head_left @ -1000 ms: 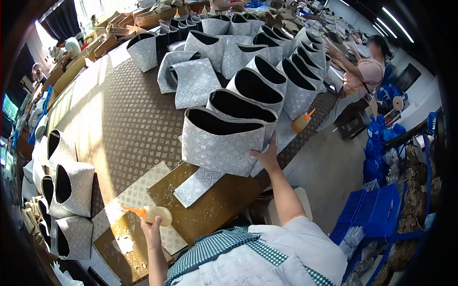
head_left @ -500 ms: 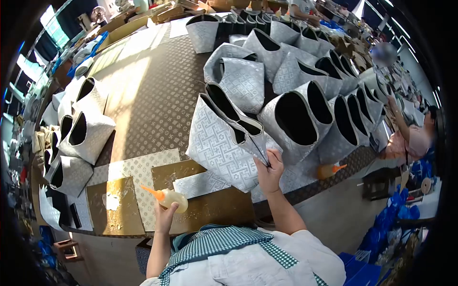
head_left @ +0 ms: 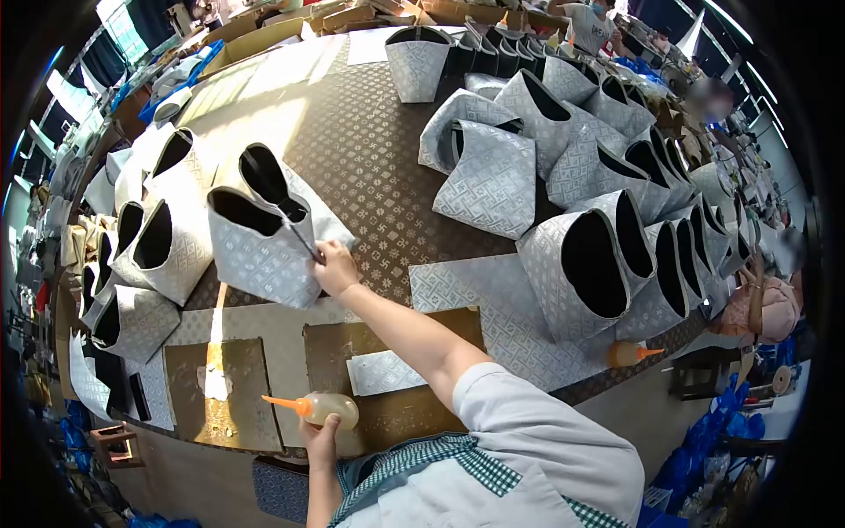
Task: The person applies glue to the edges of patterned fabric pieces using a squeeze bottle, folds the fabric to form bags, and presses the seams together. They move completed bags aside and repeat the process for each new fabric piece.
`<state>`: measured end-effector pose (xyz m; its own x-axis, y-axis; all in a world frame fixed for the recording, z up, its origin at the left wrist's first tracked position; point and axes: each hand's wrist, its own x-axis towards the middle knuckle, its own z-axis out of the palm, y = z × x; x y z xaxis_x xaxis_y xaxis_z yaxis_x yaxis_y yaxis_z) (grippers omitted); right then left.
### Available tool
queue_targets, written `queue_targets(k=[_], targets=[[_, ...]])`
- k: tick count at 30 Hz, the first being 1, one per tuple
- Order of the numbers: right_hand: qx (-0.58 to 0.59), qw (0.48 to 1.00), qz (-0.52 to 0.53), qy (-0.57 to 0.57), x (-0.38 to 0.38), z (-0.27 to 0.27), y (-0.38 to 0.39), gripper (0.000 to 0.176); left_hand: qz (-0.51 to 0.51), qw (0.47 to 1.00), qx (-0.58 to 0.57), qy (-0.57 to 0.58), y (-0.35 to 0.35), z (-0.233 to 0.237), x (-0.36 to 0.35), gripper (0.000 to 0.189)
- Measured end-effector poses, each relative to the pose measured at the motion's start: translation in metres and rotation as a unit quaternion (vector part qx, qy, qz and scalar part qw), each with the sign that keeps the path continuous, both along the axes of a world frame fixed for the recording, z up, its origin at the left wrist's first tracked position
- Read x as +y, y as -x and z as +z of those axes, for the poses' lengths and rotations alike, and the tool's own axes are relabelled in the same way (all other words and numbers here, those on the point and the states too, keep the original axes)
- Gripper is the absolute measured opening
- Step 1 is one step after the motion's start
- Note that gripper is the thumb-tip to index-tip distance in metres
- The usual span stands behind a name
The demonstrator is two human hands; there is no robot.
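My right hand (head_left: pixel 337 268) is closed on the edge of a silver patterned pouch (head_left: pixel 264 260) with black-lined openings, holding it over the left part of the table. Below, near the front edge, my left hand (head_left: pixel 320 443) grips a glue bottle (head_left: pixel 333 410) with an orange nozzle that points left. Between my hands lie a brown board (head_left: pixel 326 352) and a silver patterned strip (head_left: pixel 385 373) on it. Left of the held pouch stand more silver pouches (head_left: pixel 180 251).
Many silver pouches (head_left: pixel 488 180) crowd the right side of the patterned table (head_left: pixel 352 167). A second glue bottle (head_left: pixel 627 354) lies at the right front edge. Another brown board (head_left: pixel 242 387) is at the front left. Co-workers (head_left: pixel 591 26) are behind and at the right (head_left: pixel 761 308).
My right hand has carried the pouch from the middle right over to the left side of the table. My left hand still has the bottle, slightly lower in view. The camera view has shifted.
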<state>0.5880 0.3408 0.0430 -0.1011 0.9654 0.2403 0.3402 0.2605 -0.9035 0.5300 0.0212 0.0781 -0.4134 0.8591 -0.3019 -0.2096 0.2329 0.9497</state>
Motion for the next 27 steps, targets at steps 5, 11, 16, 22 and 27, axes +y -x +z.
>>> queue_targets(k=[5,11,16,22,27], targets=[[-0.078,0.994,0.065,-0.042,0.007,0.019,-0.046,0.060,-0.109,0.994,-0.004,-0.020,0.003,0.003,0.043,0.064],[-0.577,0.786,-0.195,-0.105,0.078,-0.002,-0.229,0.094,-0.260,0.965,0.025,-0.008,-0.005,-0.017,0.115,0.074],[-0.553,0.805,-0.215,-0.022,0.074,-0.011,-0.330,0.069,-0.332,0.943,0.025,-0.011,-0.027,-0.031,0.173,0.072],[-0.257,0.889,-0.316,-0.210,0.048,0.010,-0.347,0.038,-0.333,0.943,0.004,-0.025,-0.046,-0.046,0.203,0.072],[0.087,0.824,-0.550,-0.103,0.022,-0.014,-0.332,0.034,-0.319,0.948,-0.017,-0.005,-0.047,-0.054,0.201,0.072]])
